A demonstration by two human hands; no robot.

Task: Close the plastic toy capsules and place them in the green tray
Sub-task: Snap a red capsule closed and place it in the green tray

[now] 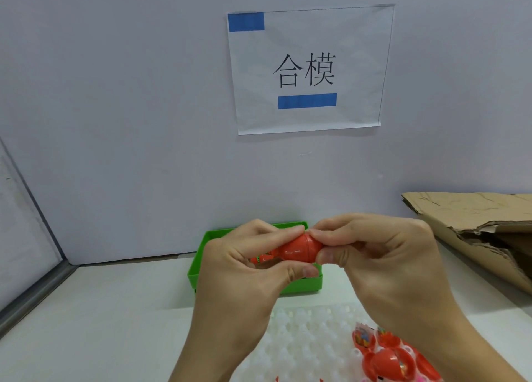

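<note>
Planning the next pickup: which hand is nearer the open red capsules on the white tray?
Right. The right hand is raised almost directly above the open red capsules; the left hand is farther to their left. Both grip the red capsule.

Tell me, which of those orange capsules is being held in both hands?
The orange capsule raised in front of the green tray, pinched between the left hand and right hand. The other capsules lie untouched at lower right.

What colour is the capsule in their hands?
Orange-red capsule, clearest in the head view.
</note>
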